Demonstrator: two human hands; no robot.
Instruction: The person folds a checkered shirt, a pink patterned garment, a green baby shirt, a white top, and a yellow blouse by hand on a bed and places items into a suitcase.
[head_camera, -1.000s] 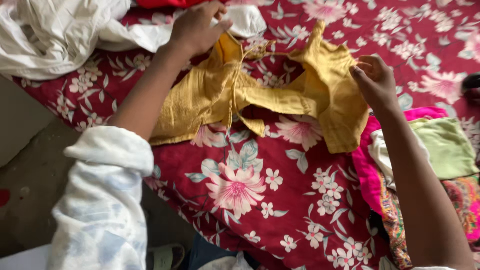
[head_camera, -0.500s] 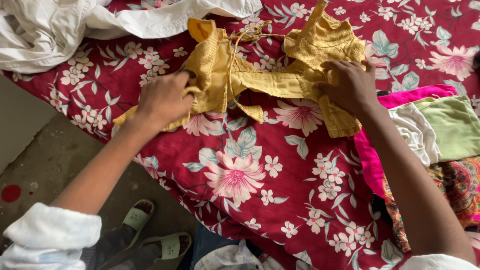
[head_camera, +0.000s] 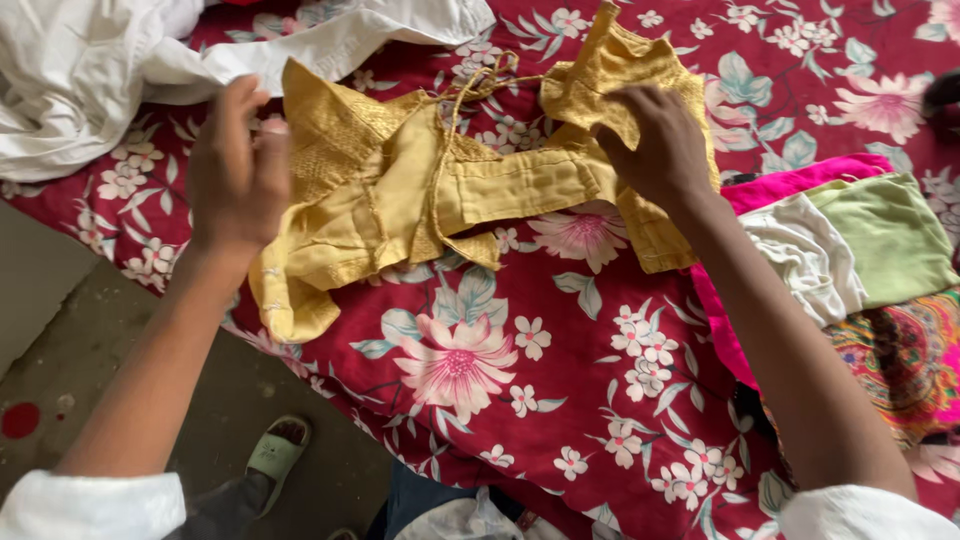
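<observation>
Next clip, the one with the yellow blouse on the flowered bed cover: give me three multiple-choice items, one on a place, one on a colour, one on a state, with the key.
1. Where does the white cloth heap lie?
A. upper left of the bed cover
B. lower right
C. on the floor

2. What colour is the folded piece on top of the clothes stack beside the right forearm?
A. blue
B. light green
C. black

3. How does the right hand meet the yellow blouse?
A. apart from it
B. pressing down on its right part
C. lifting it clear of the bed

Key: 1 A, the heap fills the upper left corner of the red flowered bed cover. 2 B, the light green piece lies uppermost. 3 B, the palm rests on the blouse, which lies flat, while the left hand is at its left edge.
</observation>
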